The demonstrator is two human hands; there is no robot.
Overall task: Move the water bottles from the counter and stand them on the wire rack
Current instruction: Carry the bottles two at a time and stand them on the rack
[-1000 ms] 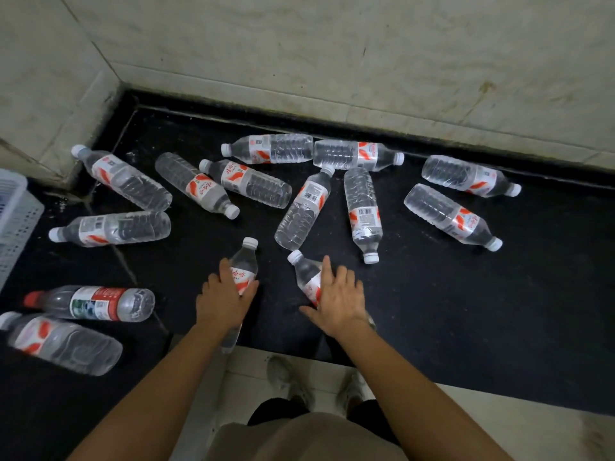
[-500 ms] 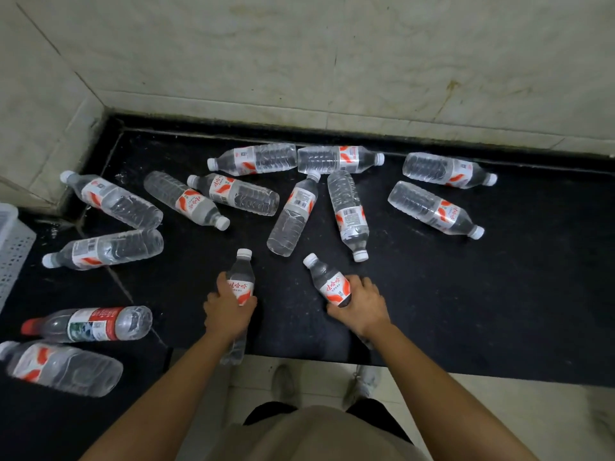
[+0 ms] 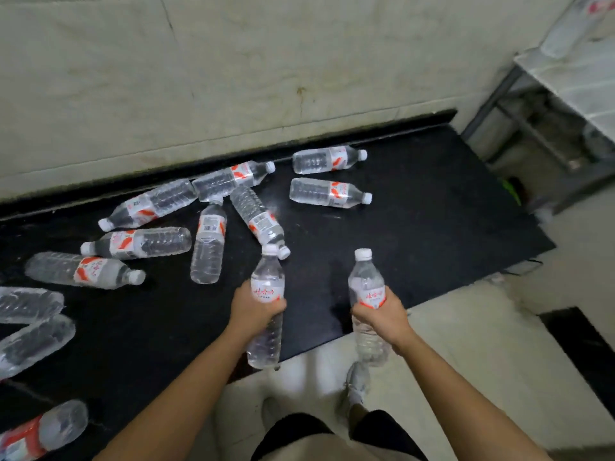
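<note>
Cut off at the left edge: a red-labelled bottle (image 3: 40, 430) and two clear bottles (image 3: 31, 322), blurred and only partly showing. Lying on their sides across the black counter (image 3: 432, 207): about nine more loose bottles (image 3: 206, 244), spreading from left toward the pale tiled wall (image 3: 266, 61) behind. Closing fully around the label of one lifted bottle (image 3: 267, 307), cap up: the left hand (image 3: 254, 307). Gripping a second bottle (image 3: 367, 304) the same way, just past the counter's front edge: the right hand (image 3: 382, 314). Showing at far right, blurred and cut off: a metal rack (image 3: 545, 104), well apart from both hands.
</note>
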